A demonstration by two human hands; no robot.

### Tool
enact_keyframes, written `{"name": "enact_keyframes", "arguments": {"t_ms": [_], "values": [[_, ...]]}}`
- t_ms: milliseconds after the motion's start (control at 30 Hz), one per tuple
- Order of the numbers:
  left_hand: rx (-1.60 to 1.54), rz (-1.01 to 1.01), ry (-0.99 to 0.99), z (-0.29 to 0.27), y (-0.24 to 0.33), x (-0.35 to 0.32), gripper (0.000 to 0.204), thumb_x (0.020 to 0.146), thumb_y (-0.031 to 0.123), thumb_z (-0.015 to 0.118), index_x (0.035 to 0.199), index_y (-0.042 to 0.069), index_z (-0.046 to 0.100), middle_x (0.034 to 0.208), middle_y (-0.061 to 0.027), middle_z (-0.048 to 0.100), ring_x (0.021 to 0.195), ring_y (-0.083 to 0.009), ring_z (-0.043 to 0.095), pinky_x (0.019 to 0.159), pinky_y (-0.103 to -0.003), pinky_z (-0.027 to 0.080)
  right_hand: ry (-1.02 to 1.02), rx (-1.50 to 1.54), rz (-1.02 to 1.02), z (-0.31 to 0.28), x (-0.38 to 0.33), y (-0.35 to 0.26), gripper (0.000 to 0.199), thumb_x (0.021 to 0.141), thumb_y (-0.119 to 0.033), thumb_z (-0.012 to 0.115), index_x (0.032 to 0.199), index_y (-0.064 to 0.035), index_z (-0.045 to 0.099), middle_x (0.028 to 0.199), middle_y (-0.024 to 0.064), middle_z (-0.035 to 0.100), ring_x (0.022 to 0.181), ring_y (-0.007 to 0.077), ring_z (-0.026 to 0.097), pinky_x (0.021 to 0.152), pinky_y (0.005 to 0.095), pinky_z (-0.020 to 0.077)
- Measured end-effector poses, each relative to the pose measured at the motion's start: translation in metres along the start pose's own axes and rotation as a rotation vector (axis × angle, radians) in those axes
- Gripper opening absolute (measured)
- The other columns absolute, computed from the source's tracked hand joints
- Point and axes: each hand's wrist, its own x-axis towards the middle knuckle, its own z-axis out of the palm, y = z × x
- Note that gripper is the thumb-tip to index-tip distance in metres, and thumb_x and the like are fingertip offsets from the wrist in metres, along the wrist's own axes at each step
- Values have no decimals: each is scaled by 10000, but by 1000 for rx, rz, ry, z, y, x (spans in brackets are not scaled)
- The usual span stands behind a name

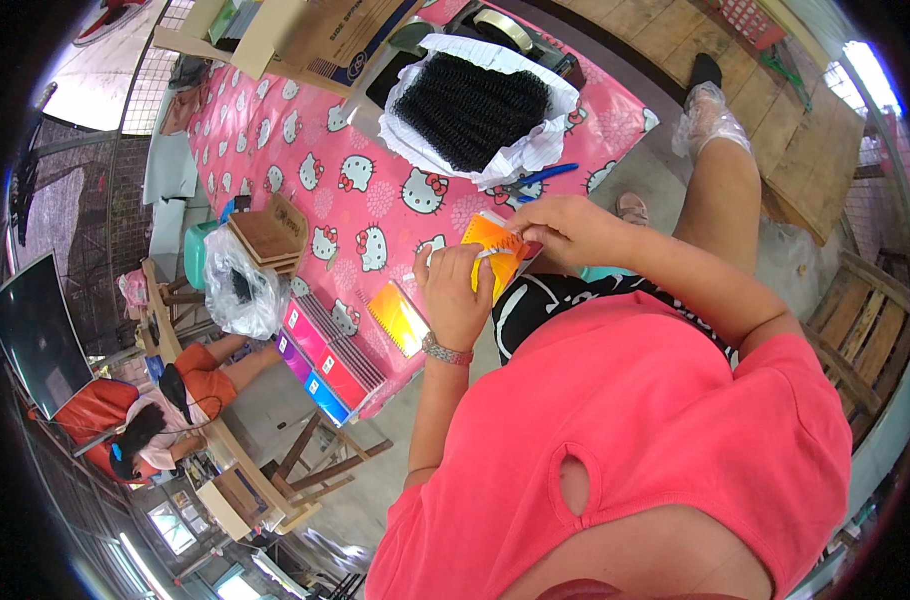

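My left hand (pixel 455 295) is closed round a small orange-and-yellow notebook (pixel 492 238), holding it over the table's near edge. My right hand (pixel 567 230) pinches at the end of the black spiral coil (pixel 508 241) along the notebook's edge; the fingers partly hide it. Another yellow spiral notebook (pixel 399 317) lies flat to the left. Beyond my hands, a heap of black spiral coils (pixel 467 108) fills a tray lined with white paper (pixel 555 150). A blue pen-like tool (pixel 548 173) rests beside that paper.
Stacks of pink, purple and blue spiral notebooks (pixel 320 362) line the near left table edge. Behind them sit a clear plastic bag (pixel 237 290) and a brown wooden holder (pixel 273 232). Cardboard boxes (pixel 320 40) stand at the back. Another person (pixel 170 420) is at the left.
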Motion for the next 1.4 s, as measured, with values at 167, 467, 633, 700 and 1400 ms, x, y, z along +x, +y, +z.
{"name": "enact_keyframes", "arguments": {"t_ms": [167, 467, 633, 700, 1400], "values": [[-39, 16, 21, 8, 10, 1, 194, 836, 114, 620, 1026, 88, 590, 955, -55, 628, 940, -239, 584, 1055, -461, 305, -124, -76, 175, -13, -1, -24, 277, 910, -186, 603, 1172, -113, 552, 1003, 126, 637, 866, 379, 633, 714, 479, 509], [-48, 16, -34, 2, 13, 0, 210, 851, 166, 646, 1029, 88, 567, 954, -58, 615, 946, -247, 582, 1052, -464, 303, -181, -176, 93, -11, 11, -43, 286, 900, -252, 610, 1141, -107, 565, 989, 163, 627, 902, 350, 641, 729, 452, 514], [-69, 50, -74, 1, 7, -1, 219, 872, 211, 650, 1034, 86, 571, 962, -62, 618, 961, -254, 585, 1043, -471, 313, -375, -160, 376, -9, 14, -51, 298, 879, -232, 631, 1139, -100, 573, 1048, 174, 610, 918, 349, 634, 740, 442, 513], [-69, 36, -95, 0, 6, -1, 214, 861, 177, 651, 1032, 77, 570, 964, -64, 623, 955, -259, 590, 1058, -478, 309, -252, -119, 301, -6, 11, -52, 310, 871, -215, 643, 1149, -97, 572, 1055, 165, 603, 898, 349, 632, 736, 441, 511], [64, -240, -2, 6, 6, -19, 218, 810, 200, 693, 1004, 135, 616, 1048, -54, 583, 1075, -273, 506, 968, -512, 330, -671, -530, 279, 17, 49, -51, 286, 753, -291, 656, 899, -47, 677, 840, 116, 690, 900, 255, 665, 907, 458, 428]]}}
